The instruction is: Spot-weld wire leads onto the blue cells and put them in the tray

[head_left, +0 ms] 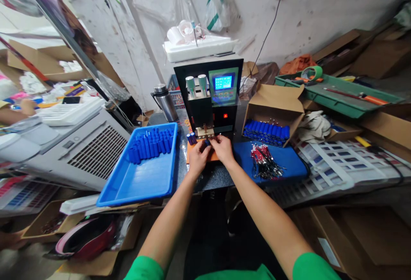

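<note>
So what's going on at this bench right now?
A person holds a small blue cell with the left hand and the right hand, just below the tip of a black bench machine. A blue tray of blue cells sits to the left; a cardboard box of more cells and a bundle of red wires lie to the right.

Both hands (210, 151) forward, fingertips together

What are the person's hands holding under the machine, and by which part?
A small blue cell, pinched between left hand and right hand; the exact part is hidden.
</note>
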### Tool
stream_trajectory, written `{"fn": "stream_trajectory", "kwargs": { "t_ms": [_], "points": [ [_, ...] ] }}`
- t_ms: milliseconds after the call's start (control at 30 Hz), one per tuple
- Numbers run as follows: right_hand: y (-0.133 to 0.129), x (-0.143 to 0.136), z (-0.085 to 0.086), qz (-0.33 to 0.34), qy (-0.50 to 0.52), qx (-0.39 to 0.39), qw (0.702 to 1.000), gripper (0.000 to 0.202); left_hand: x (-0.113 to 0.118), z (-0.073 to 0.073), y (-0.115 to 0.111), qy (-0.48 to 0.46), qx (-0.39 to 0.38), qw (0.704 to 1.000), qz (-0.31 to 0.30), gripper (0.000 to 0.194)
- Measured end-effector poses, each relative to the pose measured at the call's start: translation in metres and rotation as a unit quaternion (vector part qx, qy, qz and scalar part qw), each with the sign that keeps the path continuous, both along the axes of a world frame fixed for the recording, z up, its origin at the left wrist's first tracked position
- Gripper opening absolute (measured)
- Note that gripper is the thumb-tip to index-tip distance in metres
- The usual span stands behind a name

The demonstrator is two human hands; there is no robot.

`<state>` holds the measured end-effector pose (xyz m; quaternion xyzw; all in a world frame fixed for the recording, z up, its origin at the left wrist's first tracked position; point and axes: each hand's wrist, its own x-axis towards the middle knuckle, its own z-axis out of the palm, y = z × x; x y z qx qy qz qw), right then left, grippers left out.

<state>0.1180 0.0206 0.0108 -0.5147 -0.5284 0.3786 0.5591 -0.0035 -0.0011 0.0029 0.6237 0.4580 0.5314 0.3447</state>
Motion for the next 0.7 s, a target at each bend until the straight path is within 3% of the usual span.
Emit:
{"fn": "stream_trajectory", "kwargs": {
  "t_ms": [400, 567, 700],
  "points": [
    [-0.002, 0.000, 0.003, 0.008, 0.003, -0.005, 1.000, 0.029, -0.002, 0.000, -0.001, 0.011, -0.005, 1.000, 0.010, 0.028],
    [-0.030, 0.005, 0.010, 0.047, -0.008, -0.001, 0.999, 0.046, -0.003, 0.008, -0.026, 0.054, -0.008, 0.997, 0.049, 0.022],
    [-0.038, 0.015, -0.007, 0.061, -0.072, -0.015, 0.995, 0.048, -0.005, 0.001, -0.041, 0.072, -0.042, 0.994, 0.064, 0.027]
  ]
}}
